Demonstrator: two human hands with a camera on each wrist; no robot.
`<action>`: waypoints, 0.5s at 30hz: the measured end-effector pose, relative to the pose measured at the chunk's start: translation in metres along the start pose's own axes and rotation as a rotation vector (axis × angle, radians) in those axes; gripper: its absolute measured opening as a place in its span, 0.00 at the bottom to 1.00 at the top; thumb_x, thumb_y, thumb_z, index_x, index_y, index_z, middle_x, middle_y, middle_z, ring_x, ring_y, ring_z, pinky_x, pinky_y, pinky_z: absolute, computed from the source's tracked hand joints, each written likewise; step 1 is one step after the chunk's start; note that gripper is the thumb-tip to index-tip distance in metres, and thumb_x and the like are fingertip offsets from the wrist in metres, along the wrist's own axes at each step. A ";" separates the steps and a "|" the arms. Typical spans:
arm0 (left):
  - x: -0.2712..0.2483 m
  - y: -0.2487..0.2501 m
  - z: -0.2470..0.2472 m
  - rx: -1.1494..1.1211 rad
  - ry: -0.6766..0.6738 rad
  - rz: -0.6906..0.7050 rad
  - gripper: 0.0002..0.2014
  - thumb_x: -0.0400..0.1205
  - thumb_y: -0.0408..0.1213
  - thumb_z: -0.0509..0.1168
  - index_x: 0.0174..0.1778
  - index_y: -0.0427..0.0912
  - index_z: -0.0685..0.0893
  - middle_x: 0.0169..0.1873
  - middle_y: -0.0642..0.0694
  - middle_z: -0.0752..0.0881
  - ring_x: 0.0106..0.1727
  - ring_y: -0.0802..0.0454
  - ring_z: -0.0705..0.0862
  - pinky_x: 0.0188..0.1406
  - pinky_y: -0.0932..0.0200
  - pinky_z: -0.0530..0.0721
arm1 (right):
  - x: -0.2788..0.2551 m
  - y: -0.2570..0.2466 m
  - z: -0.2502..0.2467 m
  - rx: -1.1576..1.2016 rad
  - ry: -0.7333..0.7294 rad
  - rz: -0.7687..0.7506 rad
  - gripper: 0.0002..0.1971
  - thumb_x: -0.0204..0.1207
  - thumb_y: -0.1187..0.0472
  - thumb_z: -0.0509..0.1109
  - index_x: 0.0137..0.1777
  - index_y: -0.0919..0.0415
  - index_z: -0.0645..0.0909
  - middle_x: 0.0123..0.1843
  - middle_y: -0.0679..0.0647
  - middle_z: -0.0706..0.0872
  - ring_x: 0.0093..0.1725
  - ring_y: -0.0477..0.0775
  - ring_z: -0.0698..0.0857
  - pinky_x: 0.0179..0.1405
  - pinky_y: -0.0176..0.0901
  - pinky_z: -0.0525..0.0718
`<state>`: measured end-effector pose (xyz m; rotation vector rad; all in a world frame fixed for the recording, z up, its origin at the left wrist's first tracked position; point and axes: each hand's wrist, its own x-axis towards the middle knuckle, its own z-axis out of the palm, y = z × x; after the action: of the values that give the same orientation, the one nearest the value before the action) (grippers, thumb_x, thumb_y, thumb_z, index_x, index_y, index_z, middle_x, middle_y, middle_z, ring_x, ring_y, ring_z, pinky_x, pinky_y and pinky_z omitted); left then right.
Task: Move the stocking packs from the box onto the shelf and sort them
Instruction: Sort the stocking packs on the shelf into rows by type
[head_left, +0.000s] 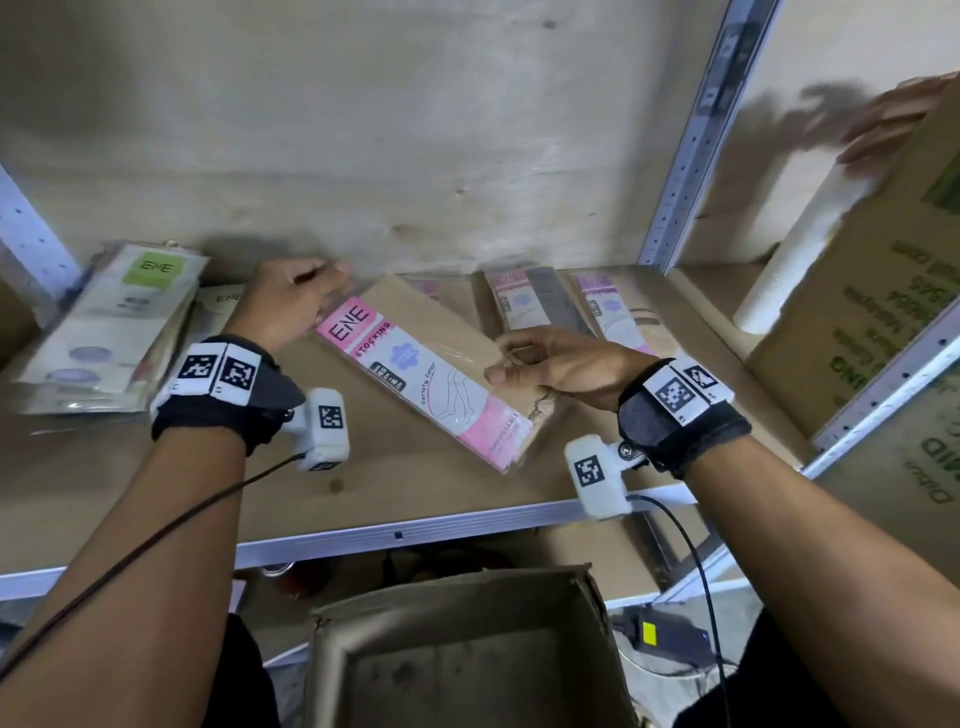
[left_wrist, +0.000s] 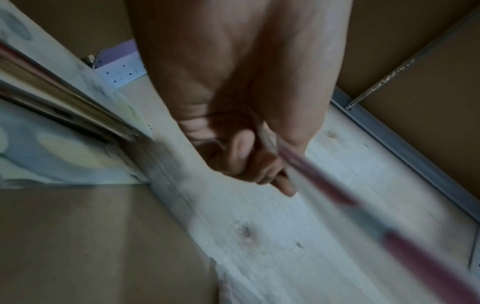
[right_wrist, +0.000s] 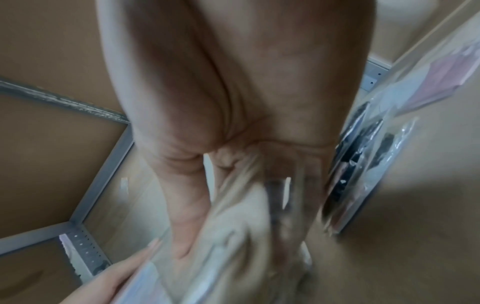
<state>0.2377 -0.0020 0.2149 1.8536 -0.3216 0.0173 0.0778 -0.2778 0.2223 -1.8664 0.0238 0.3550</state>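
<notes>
Both hands held one pink pack (head_left: 423, 366) above the shelf (head_left: 405, 530): left hand (head_left: 291, 306) pinched its far end, right hand (head_left: 556, 366) gripped its right edge; its length ran far-left to near-right

Both wrist views blur the pink pack (head_left: 426, 364); box (head_left: 467, 649) cut off below
</notes>
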 end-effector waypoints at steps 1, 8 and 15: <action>-0.001 0.000 0.000 -0.001 0.006 -0.004 0.12 0.81 0.56 0.69 0.34 0.60 0.91 0.30 0.55 0.90 0.30 0.58 0.87 0.35 0.60 0.80 | 0.000 0.000 -0.002 0.012 0.016 -0.006 0.20 0.78 0.62 0.76 0.68 0.68 0.80 0.61 0.66 0.88 0.53 0.56 0.86 0.47 0.43 0.84; -0.007 -0.001 -0.006 -0.019 0.016 -0.094 0.30 0.72 0.75 0.64 0.23 0.51 0.82 0.14 0.52 0.73 0.14 0.57 0.68 0.17 0.65 0.65 | -0.003 0.005 -0.013 0.064 0.064 -0.056 0.18 0.74 0.62 0.78 0.60 0.69 0.83 0.53 0.63 0.92 0.49 0.62 0.89 0.48 0.60 0.86; -0.017 -0.006 -0.003 -0.200 -0.156 -0.228 0.26 0.81 0.59 0.68 0.22 0.46 0.82 0.13 0.48 0.72 0.12 0.56 0.65 0.09 0.70 0.59 | -0.003 0.015 -0.012 0.049 0.044 -0.067 0.15 0.76 0.64 0.76 0.61 0.69 0.84 0.55 0.67 0.91 0.53 0.67 0.89 0.61 0.76 0.79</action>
<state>0.2227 0.0058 0.2073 1.6862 -0.2096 -0.3071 0.0747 -0.2939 0.2129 -1.8215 0.0002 0.2651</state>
